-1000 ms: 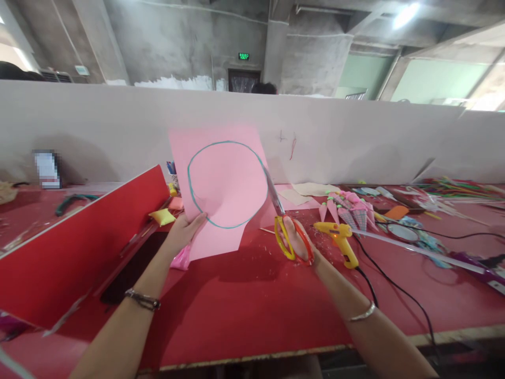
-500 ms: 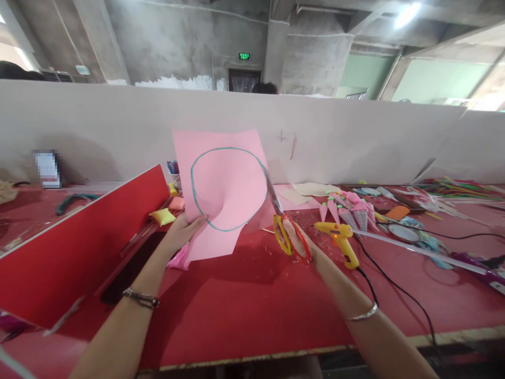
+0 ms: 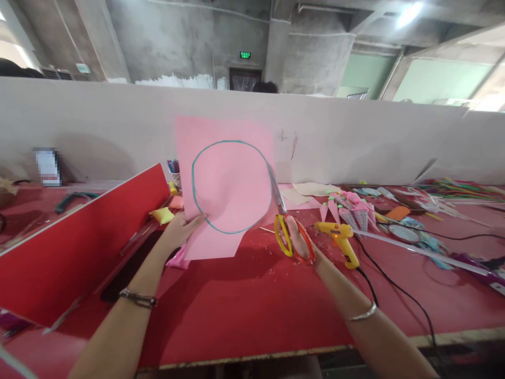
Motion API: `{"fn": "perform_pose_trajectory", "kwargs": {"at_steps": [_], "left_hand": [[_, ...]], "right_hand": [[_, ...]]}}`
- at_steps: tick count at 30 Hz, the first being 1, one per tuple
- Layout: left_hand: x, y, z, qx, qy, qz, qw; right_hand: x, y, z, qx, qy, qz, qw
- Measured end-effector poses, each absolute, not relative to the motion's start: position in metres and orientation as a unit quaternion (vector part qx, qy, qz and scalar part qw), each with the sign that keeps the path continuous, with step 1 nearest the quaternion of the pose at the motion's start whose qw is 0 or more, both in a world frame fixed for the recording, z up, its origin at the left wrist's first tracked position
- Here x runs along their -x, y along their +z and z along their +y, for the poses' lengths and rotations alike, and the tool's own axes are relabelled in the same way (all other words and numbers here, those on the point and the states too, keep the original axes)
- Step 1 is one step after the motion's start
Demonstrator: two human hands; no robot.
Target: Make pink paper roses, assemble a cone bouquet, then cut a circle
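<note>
Held upright above the red surface [image 3: 252, 310], the pink sheet [image 3: 224, 184] is pinched at its lower left by the left hand [image 3: 179, 231], while the right hand [image 3: 302, 242] clasps the scissors [image 3: 286, 221], blades slanting up along the circle's right edge.

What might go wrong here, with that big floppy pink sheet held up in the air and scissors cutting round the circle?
The pink sheet is held only at its lower left edge by the left hand, so it may bend and the scissors in the right hand could stray off the teal circle. The glue gun lies just beside the right hand, its cord trailing past that arm, which could snag it.
</note>
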State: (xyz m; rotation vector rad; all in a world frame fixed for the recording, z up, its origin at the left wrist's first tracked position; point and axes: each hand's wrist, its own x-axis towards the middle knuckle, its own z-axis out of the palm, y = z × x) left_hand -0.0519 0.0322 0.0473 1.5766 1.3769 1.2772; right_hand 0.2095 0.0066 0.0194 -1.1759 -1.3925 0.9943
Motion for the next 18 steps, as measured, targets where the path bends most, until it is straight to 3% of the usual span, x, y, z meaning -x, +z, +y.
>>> {"fn": "perform_pose_trajectory", "kwargs": {"at_steps": [18], "left_hand": [[0.054,0.0485,0.0331,-0.621,0.472,0.539,0.318]], "right_hand": [[-0.2076,0.0224,0.0063,0.453,0.442,-0.572,0.521]]}}
